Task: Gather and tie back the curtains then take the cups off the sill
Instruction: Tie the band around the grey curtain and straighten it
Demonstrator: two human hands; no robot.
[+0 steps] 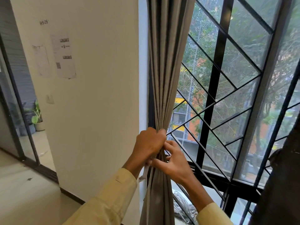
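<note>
At 9 o'clock in the view a dark-framed glass door (19, 98) stands, with a potted plant (37, 117) on the floor behind it. On the cream wall (100, 111), toward 10 o'clock, hang 2 printed sheets (65, 56) under a small label reading WS-05 (43, 22), and a pale wall switch (50, 99) sits below them.

The grey curtain (164, 78) hangs at the window's left edge, running from 12 o'clock down to 6 o'clock. It is a plain, matte grey-brown cloth, pulled into tight lengthwise pleats. It narrows to a waist just below the centre of the view and flares out again beneath.

The left hand (149, 143), in a pale yellow sleeve (110, 200), is clenched in a fist around that waist. A white tie strip (145, 172) with a frayed end dangles under this wrist, at the hand's 6 o'clock. The right hand (173, 161) sits touching the left, at its 4 o'clock. Its thumb lies across the front of the bunch and its fingers curl in from the window side, pinching the folds.

Behind the hands, from 1 o'clock to 4 o'clock, is a black window grille (209, 98) of upright and slanted bars, with trees and an orange building outside. A coil of grey cable (183, 202) lies low at 5 o'clock. A dark curtain (282, 176) fills the edge at 4 o'clock.
</note>
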